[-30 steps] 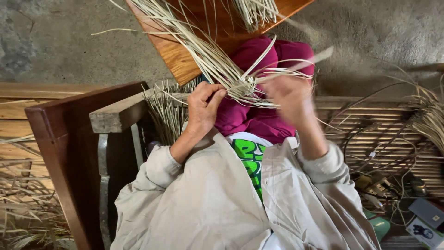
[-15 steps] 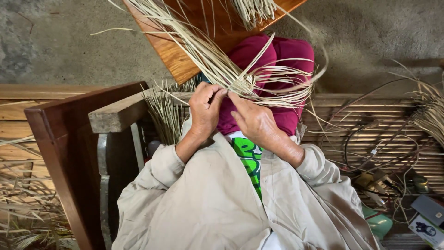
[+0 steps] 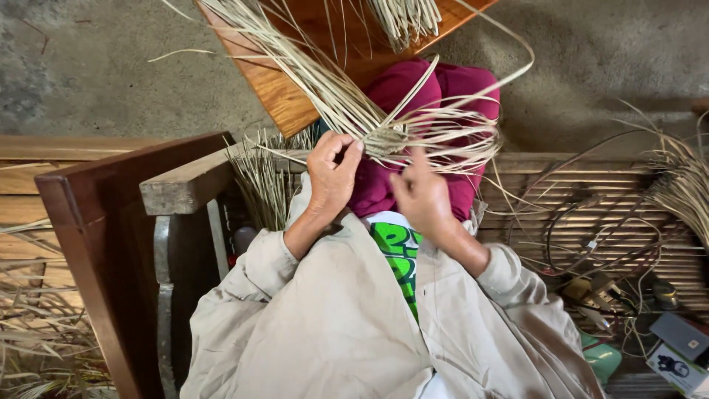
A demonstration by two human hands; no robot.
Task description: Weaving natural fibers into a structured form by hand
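Observation:
My left hand (image 3: 330, 179) pinches a bundle of pale straw strands (image 3: 332, 92) where they gather into a small woven knot (image 3: 391, 137) over my lap. My right hand (image 3: 421, 193) is just right of it, fingers curled around thin strands that loop out to the right (image 3: 461, 137). The long strands fan up and left across a wooden board (image 3: 284, 89). Magenta trousers (image 3: 443, 85) lie beneath the work. I wear a beige jacket (image 3: 332, 325) over a green-printed shirt.
A dark wooden chair frame (image 3: 96, 222) stands at left with a plank armrest (image 3: 185, 185). Cut straw stalks (image 3: 262, 174) stand beside it. Slatted bench (image 3: 591, 199) at right carries cables (image 3: 591, 244), small boxes (image 3: 679, 347) and more straw (image 3: 683, 185). Dry straw litters the lower left.
My right hand swung back in from a blurred pull at the right to the knot, then shifted slightly right and up among the looped strands. The left hand stayed pinched on the bundle.

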